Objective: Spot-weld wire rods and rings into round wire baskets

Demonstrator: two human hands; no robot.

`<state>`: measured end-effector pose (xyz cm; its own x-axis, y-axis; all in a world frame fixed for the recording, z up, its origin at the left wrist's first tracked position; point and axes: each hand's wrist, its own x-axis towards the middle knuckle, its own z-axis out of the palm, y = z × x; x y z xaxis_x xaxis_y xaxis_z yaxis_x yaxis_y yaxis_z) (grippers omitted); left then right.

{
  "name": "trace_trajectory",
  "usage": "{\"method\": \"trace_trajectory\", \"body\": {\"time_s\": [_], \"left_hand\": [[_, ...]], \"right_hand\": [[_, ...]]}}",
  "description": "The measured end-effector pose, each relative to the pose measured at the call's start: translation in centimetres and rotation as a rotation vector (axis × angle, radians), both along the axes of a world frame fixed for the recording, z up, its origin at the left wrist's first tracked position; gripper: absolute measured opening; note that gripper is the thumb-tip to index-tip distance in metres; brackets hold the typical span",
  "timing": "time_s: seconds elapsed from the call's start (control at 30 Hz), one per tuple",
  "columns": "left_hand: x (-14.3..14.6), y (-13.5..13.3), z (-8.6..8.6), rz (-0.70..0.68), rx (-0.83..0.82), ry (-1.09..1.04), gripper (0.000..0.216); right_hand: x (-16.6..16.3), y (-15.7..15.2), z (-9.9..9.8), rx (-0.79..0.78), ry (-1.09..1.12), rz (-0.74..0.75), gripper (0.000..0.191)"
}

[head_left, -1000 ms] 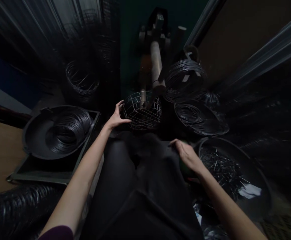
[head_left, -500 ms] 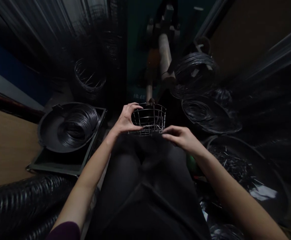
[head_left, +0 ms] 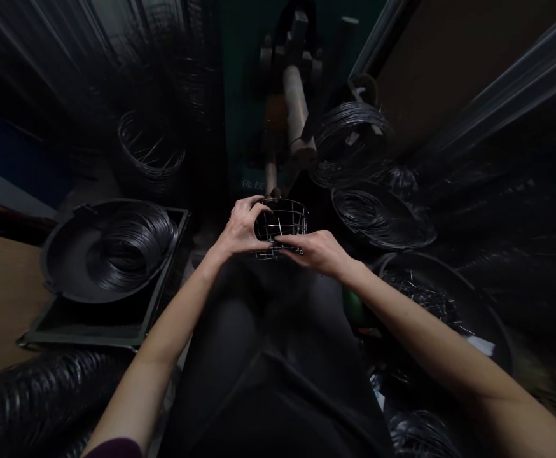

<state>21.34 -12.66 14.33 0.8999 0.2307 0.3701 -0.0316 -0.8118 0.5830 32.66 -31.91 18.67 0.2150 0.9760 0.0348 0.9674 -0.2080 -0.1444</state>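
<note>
A small round basket of welded wire (head_left: pixel 285 219) stands in front of the machine, just beyond my knees. My left hand (head_left: pixel 240 228) grips its left side, with fingers over the top rim and the thumb along the near side. At the near side of the basket, my right hand (head_left: pixel 320 249) has its fingers pressed together on the wires, its fingertips close to my left thumb. Whether a small loose piece is between the right fingers is hidden.
A green machine with a pale shaft (head_left: pixel 296 105) rises behind the basket. Left, a black pan (head_left: pixel 61 267) holds a wire coil (head_left: pixel 135 245). More coils (head_left: pixel 361 213) lie right, above a dark basin (head_left: pixel 485 305) of short wire pieces. Stacked wire rings (head_left: pixel 44 388) lie lower left.
My right hand has moved left, from the basket's right corner to the middle of its near side. My left hand keeps its grip. The whole view has shifted slightly.
</note>
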Motion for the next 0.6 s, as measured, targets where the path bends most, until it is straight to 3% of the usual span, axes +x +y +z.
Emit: {"method": "trace_trajectory", "body": {"time_s": [0.2,0.33,0.4,0.5,0.6], "left_hand": [[0.1,-0.7,-0.5,-0.053,-0.013,-0.011,0.064],[0.1,-0.5,-0.7,-0.036,0.000,0.015,0.060],[0.2,-0.4,-0.6,-0.035,0.007,0.013,0.060],[0.2,-0.5,-0.2,-0.051,0.010,0.016,0.060],[0.3,-0.6,0.1,-0.051,-0.002,0.002,0.058]], "right_hand": [[0.5,-1.4,2.0,0.074,0.556,-0.071,0.039],[0.6,-1.6,2.8,0.019,0.683,-0.039,0.040],[0.6,-1.2,2.2,-0.005,0.538,-0.069,0.037],[0.6,-0.4,0.4,-0.070,0.118,-0.108,0.042],[0.2,0.1,-1.0,-0.114,-0.155,-0.053,0.048]]}}
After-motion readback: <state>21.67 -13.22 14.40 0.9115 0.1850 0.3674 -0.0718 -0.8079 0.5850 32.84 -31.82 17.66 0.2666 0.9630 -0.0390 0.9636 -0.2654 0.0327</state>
